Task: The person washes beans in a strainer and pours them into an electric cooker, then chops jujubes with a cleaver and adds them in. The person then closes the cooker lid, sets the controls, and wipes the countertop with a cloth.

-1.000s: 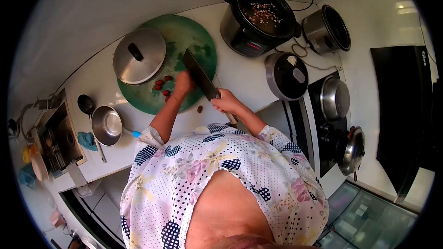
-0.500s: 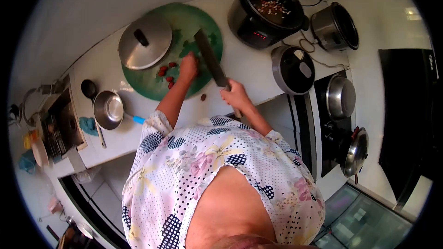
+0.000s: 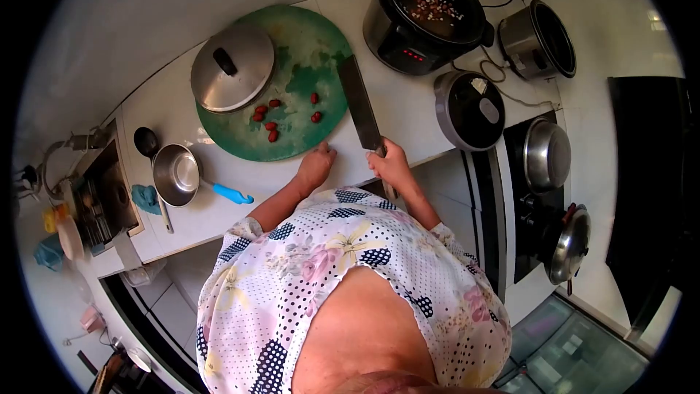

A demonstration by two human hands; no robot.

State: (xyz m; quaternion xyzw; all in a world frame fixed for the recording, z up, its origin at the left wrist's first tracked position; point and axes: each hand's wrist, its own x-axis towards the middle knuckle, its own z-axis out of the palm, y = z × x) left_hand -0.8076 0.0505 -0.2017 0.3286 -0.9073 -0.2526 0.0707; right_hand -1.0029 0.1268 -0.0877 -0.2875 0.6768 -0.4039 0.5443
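My right hand [image 3: 391, 164] is wrapped round the handle of a cleaver [image 3: 359, 102]. Its dark blade points away from me, just off the right edge of the round green cutting board [image 3: 251, 142]. At the board's near edge, my left hand [image 3: 316, 168] rests low over the white counter with its fingers drawn together. Its fingertips cover the spot where a single red date lay, and what they hold is hidden. Several red dates [image 3: 273, 126] lie on the board, two of them apart on the right. A metal lid [image 3: 244, 80] with a black knob covers the board's left part.
A black slow cooker [image 3: 379, 29] with beans in liquid stands at the back, beside a lidded cooker [image 3: 452, 120] and an open pot [image 3: 514, 47]. To the left are a saucepan [image 3: 175, 175], a black ladle [image 3: 146, 142] and the sink [image 3: 109, 197]. A stove [image 3: 518, 233] is right.
My left hand has come off the board toward me, down to the counter, uncovering two dates on the board's right. The cleaver has shifted right, away from the board's middle.
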